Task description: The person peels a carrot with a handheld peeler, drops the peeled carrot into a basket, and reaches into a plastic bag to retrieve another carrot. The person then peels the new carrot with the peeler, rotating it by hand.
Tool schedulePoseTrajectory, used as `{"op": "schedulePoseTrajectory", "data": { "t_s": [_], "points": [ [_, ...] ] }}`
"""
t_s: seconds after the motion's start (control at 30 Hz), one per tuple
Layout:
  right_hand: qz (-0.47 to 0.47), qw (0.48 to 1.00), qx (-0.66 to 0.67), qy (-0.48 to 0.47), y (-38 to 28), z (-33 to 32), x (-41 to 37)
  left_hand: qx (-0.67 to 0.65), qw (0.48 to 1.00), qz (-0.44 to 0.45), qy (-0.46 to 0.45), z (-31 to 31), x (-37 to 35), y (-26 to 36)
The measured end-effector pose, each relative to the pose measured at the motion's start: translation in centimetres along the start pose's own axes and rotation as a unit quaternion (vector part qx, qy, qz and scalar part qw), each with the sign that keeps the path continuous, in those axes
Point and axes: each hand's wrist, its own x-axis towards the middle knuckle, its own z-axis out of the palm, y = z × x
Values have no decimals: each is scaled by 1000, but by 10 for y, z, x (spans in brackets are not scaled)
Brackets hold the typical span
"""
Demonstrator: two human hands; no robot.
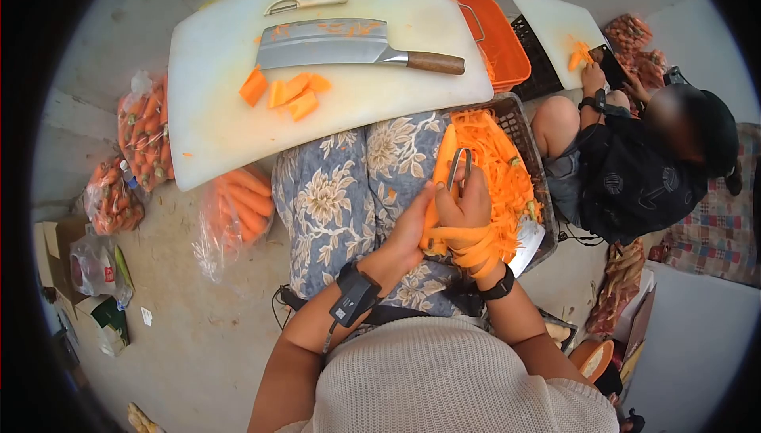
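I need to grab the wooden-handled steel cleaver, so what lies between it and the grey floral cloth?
Cut orange carrot chunks, resting on the broad white cutting board; the head view shows this.

1. Orange carrot (445, 150) in the left hand (406, 229).
2. Silver-grey peeler (454, 167) in the right hand (473, 205).
3. Orange peelings (506, 203) right of the right hand.
4. Blue-grey cloth (329, 215), cream flowers, left of the left hand.
5. White board (424, 1) beyond both hands.

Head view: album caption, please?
Left hand holds a carrot, right hand a peeler, by a crate of peelings.
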Motion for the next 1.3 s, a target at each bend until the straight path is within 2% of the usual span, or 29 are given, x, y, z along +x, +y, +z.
{"op": "schedulePoseTrajectory", "data": {
  "t_s": [0.07, 0.2, 0.3, 0.4, 0.5, 0.57, 0.7, 0.8, 0.9, 1.07, 1.17, 1.2, 1.27, 1.3],
  "points": [
    [-14, 999, -46, -5, 1, 0, 3, 1, 1000, -4, 5, 1, 0, 1],
    [-25, 999, -39, -2, 2, 2, 6, 0, 1000, -3, 5, -5, 5, 0],
    [8, 1000, -9, -11, 1, 0, 8, 2, 1000, -1, 4, -8, 6, -1],
    [-26, 999, -39, -11, 3, -1, 10, 11, 1000, -1, 5, -6, 6, 0],
    [-6, 999, -24, -21, 4, -1, 13, 15, 1000, 5, 0, -4, 5, 0],
    [19, 1000, -12, 8, 12, 3, 15, 16, 1000, 9, 0, -2, 5, 1],
    [-10, 1000, -25, 6, 15, 4, 18, 29, 999, 19, -17, 0, 2, 2],
    [30, 999, 24, 28, 20, 7, 22, 38, 999, 31, -16, 2, 2, 2],
    [-20, 999, 5, 35, 20, 7, 23, 45, 999, 16, 10, -2, 3, 1],
    [37, 998, 40, 44, 18, 6, 27, 64, 997, 13, 34, -11, 6, -3],
    [68, 991, 75, 92, 69, 19, 45, 96, 994, -15, 50, -14, 5, -6],
    [66, 990, 77, 95, 71, 18, 53, 99, 993, -12, 60, -10, 2, -5],
    [137, 978, 123, 93, 73, 14, 66, 106, 992, -6, 70, -10, 0, -5],
    [134, 979, 114, 101, 79, 15, 68, 108, 992, -17, 68, -15, 1, -5]
  ]
}}
